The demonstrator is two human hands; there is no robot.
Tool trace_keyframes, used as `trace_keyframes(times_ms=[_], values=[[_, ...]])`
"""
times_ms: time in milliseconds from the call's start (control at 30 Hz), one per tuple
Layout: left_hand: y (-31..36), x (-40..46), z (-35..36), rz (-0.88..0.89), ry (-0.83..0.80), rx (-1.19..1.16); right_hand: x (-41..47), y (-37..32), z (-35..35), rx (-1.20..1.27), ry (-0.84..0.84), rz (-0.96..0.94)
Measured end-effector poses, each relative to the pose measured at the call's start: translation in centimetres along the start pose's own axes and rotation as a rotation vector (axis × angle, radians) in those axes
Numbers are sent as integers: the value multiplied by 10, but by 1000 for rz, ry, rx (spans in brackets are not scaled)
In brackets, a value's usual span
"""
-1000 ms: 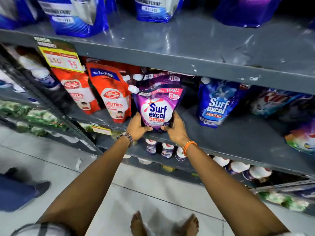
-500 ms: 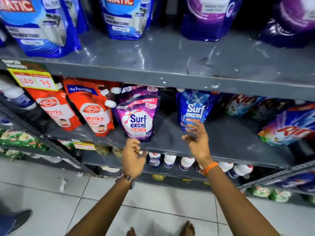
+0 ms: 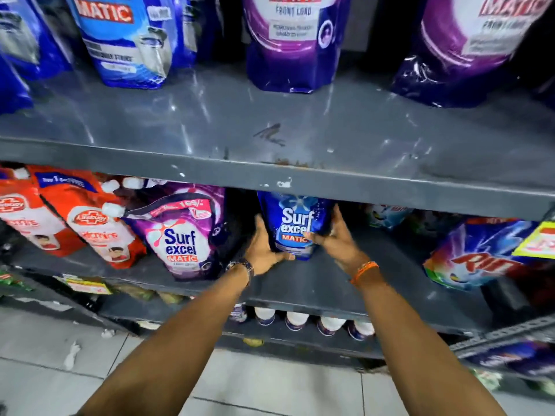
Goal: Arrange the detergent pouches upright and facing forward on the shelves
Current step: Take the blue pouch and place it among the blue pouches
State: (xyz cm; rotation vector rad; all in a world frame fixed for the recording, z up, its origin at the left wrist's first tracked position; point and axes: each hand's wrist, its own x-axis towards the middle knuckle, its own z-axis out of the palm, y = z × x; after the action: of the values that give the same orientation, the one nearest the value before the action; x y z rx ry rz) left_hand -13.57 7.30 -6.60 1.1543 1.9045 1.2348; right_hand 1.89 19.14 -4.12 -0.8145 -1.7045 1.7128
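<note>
A blue Surf excel pouch (image 3: 295, 217) stands on the middle grey shelf (image 3: 315, 283), label facing forward. My left hand (image 3: 264, 247) grips its lower left side and my right hand (image 3: 338, 235) grips its right side. To its left a purple Surf excel pouch (image 3: 180, 235) leans on the same shelf, free of both hands, its white cap at the upper left. A Rin pouch (image 3: 477, 259) lies tilted at the right.
Red Lifebuoy pouches (image 3: 96, 223) stand left of the purple one. The upper shelf (image 3: 270, 163) overhangs my hands and carries blue pouches (image 3: 126, 40) and purple pouches (image 3: 291, 43). White-capped bottles (image 3: 295, 321) line the shelf below. Tiled floor lies underneath.
Both hands let go of the purple pouch and moved right to the blue Surf excel pouch, closing on its two sides. The view has risen and come closer to the shelves.
</note>
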Motion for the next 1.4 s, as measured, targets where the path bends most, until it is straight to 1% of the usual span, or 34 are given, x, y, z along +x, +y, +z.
trace_keyframes(times_ms=[67, 233, 333, 467, 533, 700, 767, 800, 867, 900, 967, 1067, 1133, 1233, 1400], values=[[-5, 0, 8, 18, 29, -21, 3, 4, 5, -21, -37, 18], [-10, -15, 13, 35, 48, -25, -19, 7, 9, -30, 53, 37], [-16, -40, 9, 26, 49, -33, -49, 0, 20, -28, 78, 57], [-16, -96, 3, 25, 28, 1, -107, -20, 43, -28, 119, 59], [-10, -122, -4, 54, 18, -12, -135, -28, 53, -11, 138, 58], [26, -181, -42, 125, -61, 9, -202, -65, 76, -39, 183, 9], [53, -201, -64, 208, -133, 53, -221, -90, 85, -62, 178, -15], [67, -210, -73, 219, -162, 63, -227, -104, 89, -82, 175, -35], [90, -221, -93, 204, -171, -30, -237, -136, 99, -120, 162, -82], [105, -225, -106, 229, -156, -25, -240, -155, 105, -142, 151, -128], [141, -231, -135, 309, -137, 80, -242, -196, 115, -181, 131, -229], [186, -230, -179, 474, -61, 66, -236, -256, 131, -170, 90, -351], [209, -223, -206, 540, 20, 92, -222, -289, 145, -133, 67, -428], [230, -196, -243, 559, 66, 87, -186, -325, 164, -74, 19, -508], [241, -143, -294, 475, 54, 27, -110, -343, 194, -90, 3, -561]])
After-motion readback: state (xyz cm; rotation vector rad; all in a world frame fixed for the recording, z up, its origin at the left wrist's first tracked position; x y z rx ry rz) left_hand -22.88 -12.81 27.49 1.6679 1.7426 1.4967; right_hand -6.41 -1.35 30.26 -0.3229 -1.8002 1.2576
